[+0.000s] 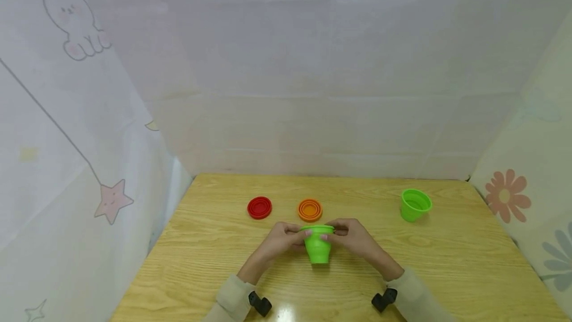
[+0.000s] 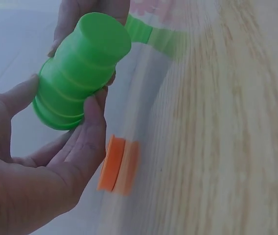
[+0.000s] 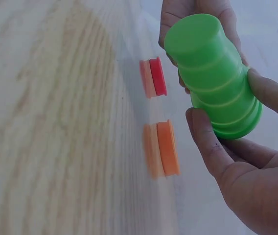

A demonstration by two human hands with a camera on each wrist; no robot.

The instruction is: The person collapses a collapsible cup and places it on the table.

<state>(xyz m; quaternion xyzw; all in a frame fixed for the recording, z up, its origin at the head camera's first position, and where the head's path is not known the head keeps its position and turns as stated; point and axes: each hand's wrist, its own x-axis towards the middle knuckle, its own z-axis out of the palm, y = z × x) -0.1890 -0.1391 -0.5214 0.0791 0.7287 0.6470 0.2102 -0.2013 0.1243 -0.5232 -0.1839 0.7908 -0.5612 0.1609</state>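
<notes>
1 held green cup (image 1: 319, 250) and 1 standing green cup (image 1: 413, 209) make 2 green cups. 1 red disc (image 1: 259, 207) and 1 orange disc (image 1: 310, 210) make 2 flat ringed discs, all on 1 counter (image 1: 456, 272). 1 left hand (image 1: 280, 241) and 1 right hand (image 1: 356, 240) make 2 hands, alongside 2 sleeves (image 1: 233, 299) and 2 black wrist devices (image 1: 384, 300).

Head: above surface (image 1: 214, 262), facing forward-down
Wrist views: near, low, rolled sideways
All share: green cup (image 1: 319, 246), orange disc (image 1: 310, 210)
</notes>
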